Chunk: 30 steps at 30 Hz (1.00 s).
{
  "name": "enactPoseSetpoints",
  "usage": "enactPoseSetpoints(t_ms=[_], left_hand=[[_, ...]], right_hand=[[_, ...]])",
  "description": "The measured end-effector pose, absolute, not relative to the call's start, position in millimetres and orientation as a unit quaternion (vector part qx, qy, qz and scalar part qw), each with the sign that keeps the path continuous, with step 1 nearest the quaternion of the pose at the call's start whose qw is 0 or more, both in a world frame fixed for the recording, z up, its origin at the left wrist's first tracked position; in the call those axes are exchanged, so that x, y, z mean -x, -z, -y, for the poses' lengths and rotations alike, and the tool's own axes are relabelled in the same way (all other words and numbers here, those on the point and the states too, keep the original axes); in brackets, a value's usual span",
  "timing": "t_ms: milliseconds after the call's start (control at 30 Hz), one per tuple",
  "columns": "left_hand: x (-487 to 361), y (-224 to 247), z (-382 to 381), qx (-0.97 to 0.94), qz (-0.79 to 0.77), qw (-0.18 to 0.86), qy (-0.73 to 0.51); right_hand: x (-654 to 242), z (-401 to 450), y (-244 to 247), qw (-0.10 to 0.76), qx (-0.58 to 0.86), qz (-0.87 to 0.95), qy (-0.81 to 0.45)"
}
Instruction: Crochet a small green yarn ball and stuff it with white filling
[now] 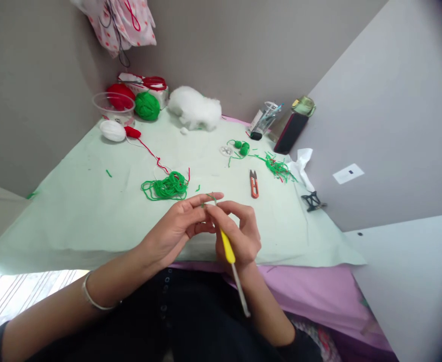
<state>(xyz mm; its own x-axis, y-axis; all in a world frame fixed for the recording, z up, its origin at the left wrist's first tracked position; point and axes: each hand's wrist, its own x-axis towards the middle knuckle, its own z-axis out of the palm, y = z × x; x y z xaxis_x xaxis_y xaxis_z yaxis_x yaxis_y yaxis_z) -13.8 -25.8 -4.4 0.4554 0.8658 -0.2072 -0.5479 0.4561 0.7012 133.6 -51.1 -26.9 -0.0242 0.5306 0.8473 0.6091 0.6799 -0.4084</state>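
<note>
Between the fingers of my right hand (239, 229) is a crochet hook (227, 247) with a yellow grip, its metal shaft slanting down toward my body. The hook's upper end meets the fingertips of my left hand (185, 218). My left hand pinches a strand of green yarn (211, 197), which also crosses its raised index finger. Fingers hide most of the small work there. Just beyond my left hand lies a loose heap of green yarn (166, 187). A red strand (153, 151) leads from this heap to the far left.
Orange-handled thread snips (254, 185) lie right of my hands. Behind them are yarn scraps (279, 167), small green balls (244, 148) and a phone (291, 132). White stuffing (194, 108), a green yarn ball (147, 106) and a plastic tub (114, 108) stand along the back.
</note>
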Motion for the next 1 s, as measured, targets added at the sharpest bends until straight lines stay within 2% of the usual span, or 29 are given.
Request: enactPoseSetpoints(t_ms=[167,233,333,467,567,700,767,833,900,1000], left_hand=[[18.6,3.2,20.2,-0.267,-0.271,0.808,-0.450],[18.6,1.9,21.9,-0.304,-0.274,0.795,-0.447],[17.8,1.2,25.3,-0.346,-0.288,0.774,-0.446],[20.2,1.6,25.3,-0.355,-0.298,0.772,-0.436],[22.3,0.1,24.4,-0.369,-0.303,0.763,-0.435],[20.4,-2.0,26.0,-0.383,-0.320,0.725,-0.474],[18.6,-1.4,26.5,-0.352,-0.317,0.740,-0.476],[17.8,0.4,25.7,-0.307,-0.300,0.778,-0.458],[18.7,2.3,23.9,-0.273,-0.289,0.808,-0.436],[21.6,3.2,21.8,-0.273,-0.297,0.805,-0.435]], right_hand=[[-138.2,46.0,15.0,0.690,0.394,0.563,-0.226],[-137.9,44.0,12.2,0.684,0.376,0.554,-0.289],[-137.9,42.5,13.2,0.653,0.381,0.578,-0.308],[-142.2,42.9,15.5,0.654,0.369,0.551,-0.364],[-144.3,46.9,14.4,0.644,0.380,0.579,-0.325],[-141.5,53.9,17.5,0.579,0.390,0.711,-0.081],[-139.0,55.1,21.5,0.530,0.374,0.760,0.047],[-137.3,54.5,24.1,0.503,0.377,0.770,0.108],[-137.1,52.9,23.0,0.530,0.390,0.751,0.065],[-138.9,49.6,16.3,0.633,0.400,0.654,-0.108]])
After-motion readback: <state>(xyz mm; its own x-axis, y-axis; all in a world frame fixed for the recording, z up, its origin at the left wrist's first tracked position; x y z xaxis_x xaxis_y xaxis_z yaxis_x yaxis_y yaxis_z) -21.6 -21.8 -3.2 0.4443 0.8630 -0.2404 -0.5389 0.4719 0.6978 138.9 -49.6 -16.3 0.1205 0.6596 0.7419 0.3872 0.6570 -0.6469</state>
